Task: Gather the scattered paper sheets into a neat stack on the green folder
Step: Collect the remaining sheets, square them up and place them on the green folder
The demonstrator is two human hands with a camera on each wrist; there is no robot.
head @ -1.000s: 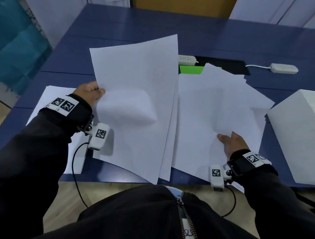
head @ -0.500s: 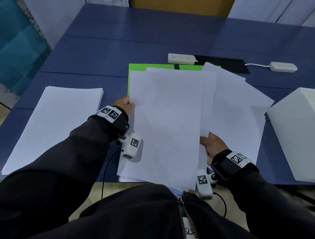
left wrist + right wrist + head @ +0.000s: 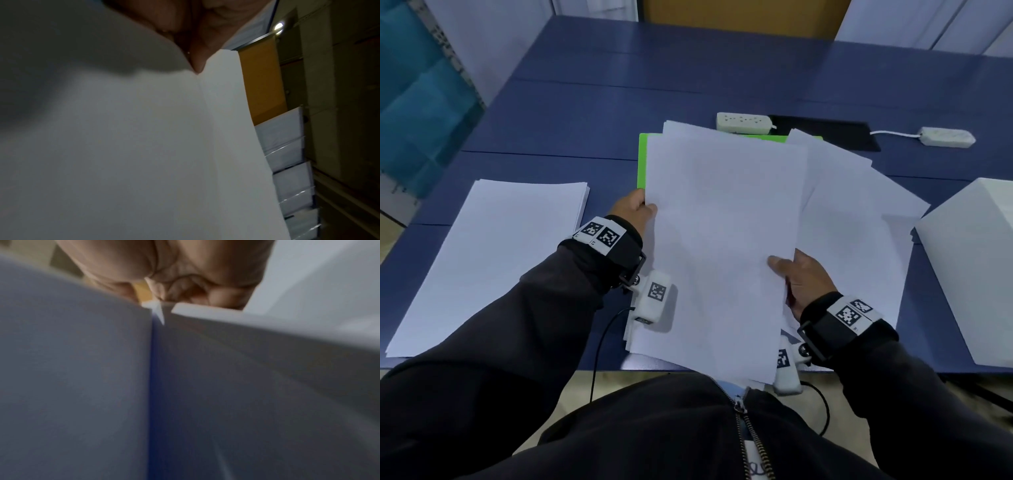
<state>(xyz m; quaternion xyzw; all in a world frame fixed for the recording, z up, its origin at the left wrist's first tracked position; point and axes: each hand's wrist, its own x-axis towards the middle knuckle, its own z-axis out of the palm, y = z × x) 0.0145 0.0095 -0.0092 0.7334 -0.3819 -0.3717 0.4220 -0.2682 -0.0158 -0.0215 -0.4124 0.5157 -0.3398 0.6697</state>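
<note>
The left hand [image 3: 633, 210] pinches the left edge of the top bunch of sheets [image 3: 722, 240], thumb on top and the other fingers hidden under the paper. The right hand [image 3: 799, 279] holds the right edge of the same bunch, low in the middle of the frame, with its thumb lying on top. In the right wrist view its fingers [image 3: 205, 293] look curled under the paper, but that picture is blurry.

This bunch lies over the green folder [image 3: 642, 161], which only peeks out as a thin strip at the bunch's upper left. The bunch's near end hangs past the table edge [image 3: 647, 365]. More loose sheets [image 3: 859, 212] fan out to the right, tilted and not lined up. Another pile of paper [image 3: 489, 260] lies on the left of the frame, well apart from the folder.

To do this step well, I think both hands should squeeze gently and slide the bunch away from the body until its edges match the folder's green edges. Tap the sides to make them straight. Hold softly, because thin paper bends and slips easily. Next, the tilted sheets on the right need pulling in under the same hands.
</note>
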